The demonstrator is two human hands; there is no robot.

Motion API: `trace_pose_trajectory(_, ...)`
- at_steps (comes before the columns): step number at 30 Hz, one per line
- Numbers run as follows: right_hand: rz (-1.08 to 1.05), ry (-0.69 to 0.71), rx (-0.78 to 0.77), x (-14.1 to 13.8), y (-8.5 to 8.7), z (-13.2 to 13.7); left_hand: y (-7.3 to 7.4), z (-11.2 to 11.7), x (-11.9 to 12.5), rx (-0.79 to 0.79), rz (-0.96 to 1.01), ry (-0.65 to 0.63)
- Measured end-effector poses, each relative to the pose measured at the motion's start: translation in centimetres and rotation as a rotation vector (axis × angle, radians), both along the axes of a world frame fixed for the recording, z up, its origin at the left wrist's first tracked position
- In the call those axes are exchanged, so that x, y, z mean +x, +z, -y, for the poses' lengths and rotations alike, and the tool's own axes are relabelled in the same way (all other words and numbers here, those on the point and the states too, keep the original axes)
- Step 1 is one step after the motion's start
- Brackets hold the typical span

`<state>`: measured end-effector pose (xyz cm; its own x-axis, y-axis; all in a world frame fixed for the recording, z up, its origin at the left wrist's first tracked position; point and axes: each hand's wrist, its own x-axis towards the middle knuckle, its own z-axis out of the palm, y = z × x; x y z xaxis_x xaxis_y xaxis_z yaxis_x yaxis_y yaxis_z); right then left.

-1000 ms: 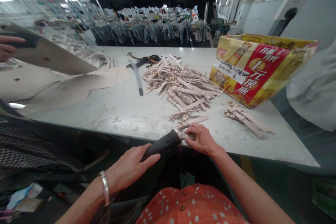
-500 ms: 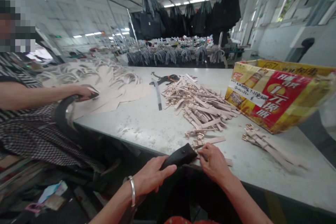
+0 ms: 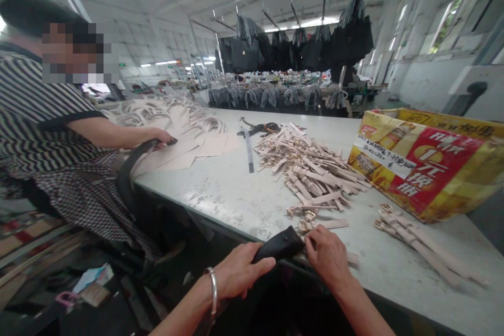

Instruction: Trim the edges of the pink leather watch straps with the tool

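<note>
Left hand (image 3: 241,270) clasps a black piece (image 3: 279,245) between thumb and fingers, at the near edge of the table (image 3: 220,194); right hand (image 3: 328,254) pinches a beige strap (image 3: 352,260) at its end (exact grip point hidden by the fingers). Judged risk: the strap could slip off the edge if knocked, or a buckle snag in the tangled pile (image 3: 315,168). Black surface smooth, glossy, stud-marked; straps flat, matte, with gold-toned squarish buckles (image 3: 310,215).

Beige straps (image 3: 319,174), yellow-red box (image 3: 423,168), striped shirt (image 3: 35,115)
</note>
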<state>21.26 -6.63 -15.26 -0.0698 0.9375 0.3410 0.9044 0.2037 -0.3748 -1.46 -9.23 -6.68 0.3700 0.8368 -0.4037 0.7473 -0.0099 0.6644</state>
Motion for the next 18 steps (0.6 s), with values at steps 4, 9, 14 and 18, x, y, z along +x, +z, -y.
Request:
trace_pose_trajectory(4,0.02,0.056,0.087,0.0,-0.7,0.3,-0.1,0.3,0.1,0.026,0.004,0.001)
trace_pose_trajectory(9,0.0,0.039,0.075,0.2,-0.8,0.0,-0.5,0.3,0.3,0.017,0.018,0.018)
trace_pose_trajectory(14,0.009,0.139,-0.08,1.1,1.3,-0.1,-0.5,0.2,0.3,0.003,0.023,0.024)
trace_pose_trajectory(18,0.188,0.153,-0.18,1.5,3.6,-0.4,-0.7,-0.1,0.4,-0.02,0.028,0.015)
